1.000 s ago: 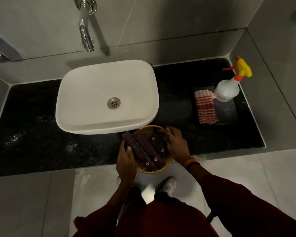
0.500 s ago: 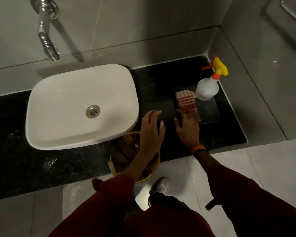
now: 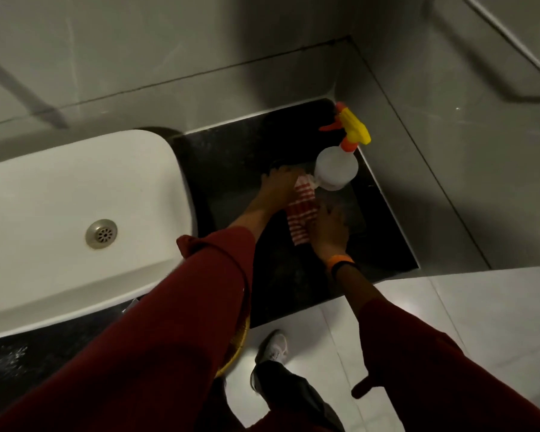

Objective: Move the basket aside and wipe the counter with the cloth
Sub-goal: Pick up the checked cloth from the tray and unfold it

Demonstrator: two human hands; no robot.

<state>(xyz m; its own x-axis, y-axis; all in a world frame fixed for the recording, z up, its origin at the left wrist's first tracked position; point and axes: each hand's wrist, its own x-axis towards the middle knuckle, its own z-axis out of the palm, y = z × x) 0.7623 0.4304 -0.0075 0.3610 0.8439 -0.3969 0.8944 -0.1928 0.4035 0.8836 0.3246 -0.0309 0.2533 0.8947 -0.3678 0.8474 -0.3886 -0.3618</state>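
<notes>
A red-striped cloth (image 3: 300,210) lies on the dark counter (image 3: 231,157), touching a spray bottle (image 3: 335,171). My left hand (image 3: 279,185) and right hand (image 3: 329,227) rest on it; whether either grips it, I cannot tell. I should lift it clear without tipping the bottle. The basket (image 3: 236,347) sits by the sink (image 3: 75,213)

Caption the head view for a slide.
Both hands, left and right, on the striped cloth beside the spray bottle.

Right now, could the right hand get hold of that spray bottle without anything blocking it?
Probably yes. The right hand rests on the striped cloth, and the spray bottle stands just beyond it on the counter, with nothing between them.
</notes>
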